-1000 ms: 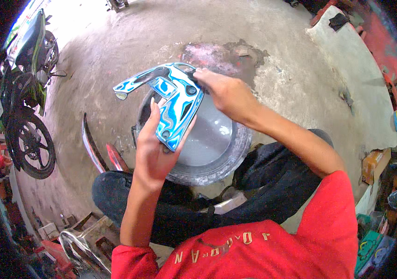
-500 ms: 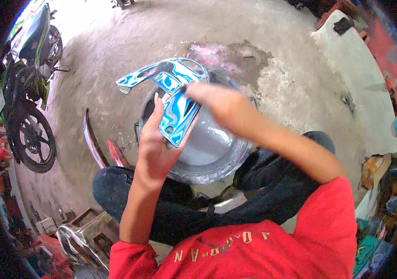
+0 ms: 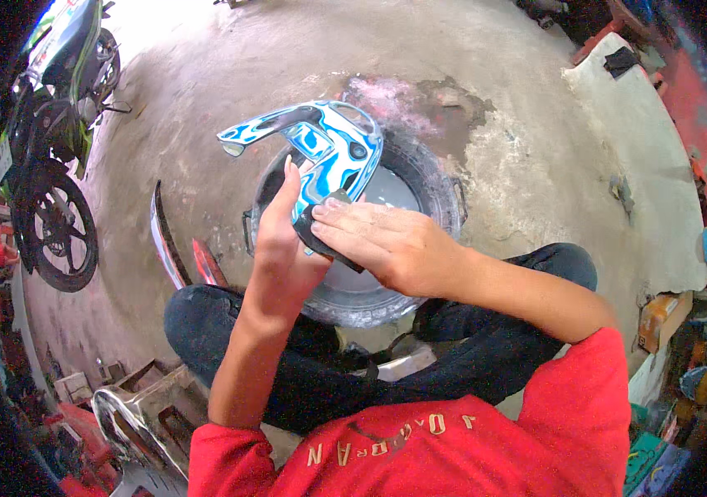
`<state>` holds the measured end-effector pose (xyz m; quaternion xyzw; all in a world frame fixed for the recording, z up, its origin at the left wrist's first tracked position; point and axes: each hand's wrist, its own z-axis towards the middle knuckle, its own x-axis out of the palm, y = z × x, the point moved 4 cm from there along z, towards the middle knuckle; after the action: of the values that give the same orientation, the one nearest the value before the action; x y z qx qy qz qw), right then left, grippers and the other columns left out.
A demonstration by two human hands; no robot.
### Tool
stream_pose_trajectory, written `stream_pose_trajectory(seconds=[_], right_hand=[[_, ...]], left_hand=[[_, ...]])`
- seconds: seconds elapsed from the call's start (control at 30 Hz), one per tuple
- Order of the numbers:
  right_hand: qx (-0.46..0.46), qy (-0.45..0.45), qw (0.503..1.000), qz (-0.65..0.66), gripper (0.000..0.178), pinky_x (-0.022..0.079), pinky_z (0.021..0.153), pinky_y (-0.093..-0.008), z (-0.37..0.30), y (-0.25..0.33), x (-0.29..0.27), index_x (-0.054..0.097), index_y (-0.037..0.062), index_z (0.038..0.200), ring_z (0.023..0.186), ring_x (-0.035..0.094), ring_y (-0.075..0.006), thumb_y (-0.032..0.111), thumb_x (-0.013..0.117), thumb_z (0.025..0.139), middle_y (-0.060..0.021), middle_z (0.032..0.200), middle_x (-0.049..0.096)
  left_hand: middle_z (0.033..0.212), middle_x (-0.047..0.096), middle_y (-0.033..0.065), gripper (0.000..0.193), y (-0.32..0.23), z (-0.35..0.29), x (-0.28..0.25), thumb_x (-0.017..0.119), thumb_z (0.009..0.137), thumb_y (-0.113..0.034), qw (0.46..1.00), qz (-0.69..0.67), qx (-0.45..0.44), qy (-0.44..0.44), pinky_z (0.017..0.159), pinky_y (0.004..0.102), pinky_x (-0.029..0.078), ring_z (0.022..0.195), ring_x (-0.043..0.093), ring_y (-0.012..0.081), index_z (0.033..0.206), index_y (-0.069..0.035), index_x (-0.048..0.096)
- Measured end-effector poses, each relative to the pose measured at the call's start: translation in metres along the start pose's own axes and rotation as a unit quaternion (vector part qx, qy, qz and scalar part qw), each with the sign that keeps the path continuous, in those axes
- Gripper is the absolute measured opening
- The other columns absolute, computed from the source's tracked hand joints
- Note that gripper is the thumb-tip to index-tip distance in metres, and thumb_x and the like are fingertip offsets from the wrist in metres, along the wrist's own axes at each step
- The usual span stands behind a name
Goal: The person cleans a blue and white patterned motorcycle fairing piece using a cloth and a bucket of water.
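A motorcycle body panel (image 3: 341, 141) with swirled blue, white and grey colouring is held up over a round black tub (image 3: 444, 195) of greyish water. My left hand (image 3: 281, 240) grips its lower end from the left and beneath, thumb along the edge; some of those fingers are hidden behind it. Flat against the panel's lower face lies a dark sheet that looks like sandpaper (image 3: 314, 232), pinned under the fingers of my right hand (image 3: 395, 244). Pale residue coats those right fingertips.
My crossed legs (image 3: 502, 323) border the tub's near side. Curved trim pieces (image 3: 169, 236) lie on the concrete left of it. A motorcycle (image 3: 55, 207) stands at far left, with a metal frame (image 3: 142, 414) at lower left. Assorted boxes and tools crowd the right edge.
My right hand has moved from the panel's middle down to its lower end, and the dark sheet now shows under its fingers. My left hand keeps its hold.
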<state>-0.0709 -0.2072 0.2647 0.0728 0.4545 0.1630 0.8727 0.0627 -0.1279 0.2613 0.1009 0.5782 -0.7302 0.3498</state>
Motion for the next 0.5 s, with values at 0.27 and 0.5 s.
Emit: stream_pose_trajectory(seconds=[0.27, 0.5], right_hand=[[0.019, -0.019, 1.000, -0.016, 0.045, 0.049, 0.106, -0.0425, 0.008, -0.022, -0.007, 0.059, 0.0028, 0.135, 0.126, 0.060, -0.0331, 0.010, 0.055, 0.090, -0.0191, 0.135, 0.062], [0.077, -0.032, 0.996, -0.017, 0.051, 0.050, 0.105, -0.0428, 0.021, -0.031, -0.035, 0.057, 0.0031, 0.136, 0.124, 0.062, -0.0339, 0.002, 0.059, 0.084, -0.0203, 0.135, 0.062]], left_hand=[[0.138, 0.059, 0.0183, 0.052, 0.000, 0.018, 0.011, 0.040, 0.109, -0.037, 0.915, -0.391, -0.096, -0.025, 0.111, 0.0502, 0.046, 0.127, 0.059, 0.0300, 0.141, 0.003, 0.047], [0.144, 0.052, 0.0234, 0.071, -0.001, 0.042, 0.024, 0.039, 0.102, -0.059, 0.584, -0.789, -0.189, -0.034, 0.117, 0.0596, 0.031, 0.135, 0.050, 0.0400, 0.148, -0.005, 0.041]])
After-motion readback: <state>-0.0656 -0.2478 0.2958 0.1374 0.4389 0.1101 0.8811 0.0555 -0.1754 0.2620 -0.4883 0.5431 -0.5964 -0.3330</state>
